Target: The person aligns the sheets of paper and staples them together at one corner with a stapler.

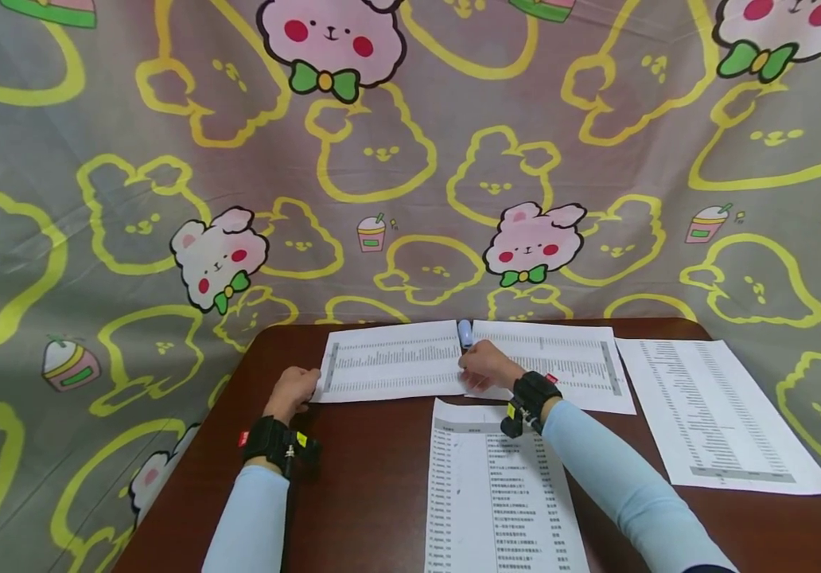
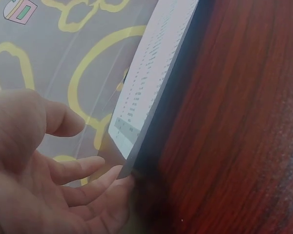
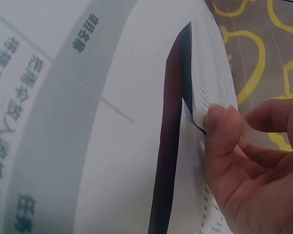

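Presently, a printed sheet (image 1: 391,362) lies along the far edge of the surface (image 1: 353,469), on the left half, and both hands are at its ends. The left hand (image 1: 294,391) is relaxed at its left end: the fingers are loosely extended, the thumb stands apart, and only fingertips touch the corner, without a grip. The right hand (image 1: 488,366) has its thumb and finger closed together and pinches the right end. In the left wrist view, dark shadow shows under the sheet's near side. A second sheet (image 1: 561,350) continues along the far edge, partly below the right hand, and a small light-blue object (image 1: 464,334) is between these two sheets. A third sheet (image 1: 718,414) lies toward the right edge, while a fourth sheet (image 1: 496,493) extends toward the near edge, partly covered by the right forearm.
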Demonstrator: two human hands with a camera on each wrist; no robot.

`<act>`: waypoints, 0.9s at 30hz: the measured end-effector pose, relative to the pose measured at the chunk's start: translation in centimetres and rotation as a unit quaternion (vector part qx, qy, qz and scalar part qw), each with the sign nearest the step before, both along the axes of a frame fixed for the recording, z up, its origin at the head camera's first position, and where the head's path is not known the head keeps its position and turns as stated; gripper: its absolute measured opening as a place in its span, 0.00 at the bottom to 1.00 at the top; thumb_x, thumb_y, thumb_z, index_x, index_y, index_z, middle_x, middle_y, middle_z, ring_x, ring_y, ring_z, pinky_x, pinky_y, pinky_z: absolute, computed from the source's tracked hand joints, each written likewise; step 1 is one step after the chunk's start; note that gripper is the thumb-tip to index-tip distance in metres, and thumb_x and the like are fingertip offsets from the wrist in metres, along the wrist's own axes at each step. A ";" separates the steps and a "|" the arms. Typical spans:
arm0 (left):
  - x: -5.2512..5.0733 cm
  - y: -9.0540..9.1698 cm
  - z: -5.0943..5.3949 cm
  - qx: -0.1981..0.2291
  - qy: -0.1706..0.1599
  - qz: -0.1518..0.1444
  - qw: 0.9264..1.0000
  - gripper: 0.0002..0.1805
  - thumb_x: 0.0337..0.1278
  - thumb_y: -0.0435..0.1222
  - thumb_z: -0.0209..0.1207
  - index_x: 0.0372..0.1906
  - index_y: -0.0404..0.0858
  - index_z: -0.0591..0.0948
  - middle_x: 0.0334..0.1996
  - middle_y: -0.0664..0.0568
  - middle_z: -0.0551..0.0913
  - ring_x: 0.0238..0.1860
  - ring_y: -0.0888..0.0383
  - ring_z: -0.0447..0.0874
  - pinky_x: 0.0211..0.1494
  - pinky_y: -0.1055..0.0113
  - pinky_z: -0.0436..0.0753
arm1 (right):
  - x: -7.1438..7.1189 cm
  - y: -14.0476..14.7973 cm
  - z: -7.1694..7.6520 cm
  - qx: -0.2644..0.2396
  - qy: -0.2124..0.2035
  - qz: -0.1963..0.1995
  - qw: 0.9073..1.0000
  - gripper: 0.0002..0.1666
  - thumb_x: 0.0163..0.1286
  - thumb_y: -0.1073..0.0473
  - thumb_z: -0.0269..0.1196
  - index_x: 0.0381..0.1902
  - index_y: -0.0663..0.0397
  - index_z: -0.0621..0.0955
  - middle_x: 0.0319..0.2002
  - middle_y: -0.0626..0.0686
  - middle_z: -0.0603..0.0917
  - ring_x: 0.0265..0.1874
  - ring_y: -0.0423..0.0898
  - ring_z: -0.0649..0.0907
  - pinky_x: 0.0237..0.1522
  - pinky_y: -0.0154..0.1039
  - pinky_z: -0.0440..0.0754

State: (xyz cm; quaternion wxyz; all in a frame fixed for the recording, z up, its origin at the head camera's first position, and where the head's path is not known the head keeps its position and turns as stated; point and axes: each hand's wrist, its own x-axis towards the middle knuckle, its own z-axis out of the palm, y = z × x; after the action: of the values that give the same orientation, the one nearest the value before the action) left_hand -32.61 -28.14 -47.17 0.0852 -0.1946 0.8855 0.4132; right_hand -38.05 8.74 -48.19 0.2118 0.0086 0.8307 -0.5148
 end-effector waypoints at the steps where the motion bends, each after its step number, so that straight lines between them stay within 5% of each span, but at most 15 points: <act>1: -0.1 0.0 0.0 0.002 -0.002 0.001 1.000 0.23 0.71 0.45 0.43 0.49 0.28 0.76 0.33 0.45 0.73 0.39 0.49 0.74 0.37 0.62 0.77 | 0.0 0.0 0.0 0.001 0.003 0.001 1.000 0.13 0.67 0.60 0.57 0.40 0.65 0.83 0.22 0.51 0.83 0.17 0.43 0.80 0.20 0.37 0.80; 12: -0.2 -0.2 0.1 0.013 -0.003 0.008 1.000 0.25 0.69 0.44 0.43 0.52 0.26 0.77 0.43 0.39 0.77 0.43 0.46 0.76 0.38 0.60 0.78 | -0.3 -0.2 -0.3 0.000 0.021 -0.006 1.000 0.12 0.66 0.62 0.57 0.28 0.65 0.82 0.17 0.51 0.81 0.12 0.42 0.78 0.16 0.35 0.76; 27: -0.3 -0.3 -0.2 0.039 -0.015 0.025 0.999 0.26 0.71 0.42 0.42 0.59 0.25 0.72 0.51 0.36 0.75 0.48 0.44 0.75 0.50 0.52 0.79 | -0.4 -0.4 -1.2 -0.050 0.034 -0.076 0.995 0.10 0.66 0.65 0.55 0.36 0.67 0.81 0.16 0.51 0.80 0.12 0.40 0.78 0.17 0.33 0.78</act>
State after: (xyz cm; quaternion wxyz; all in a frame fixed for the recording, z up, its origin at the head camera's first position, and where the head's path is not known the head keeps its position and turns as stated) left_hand -32.89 -28.44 -47.35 0.0955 -0.2191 0.8621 0.4467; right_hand -38.48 8.32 -49.35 0.1435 0.0435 0.8076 -0.5703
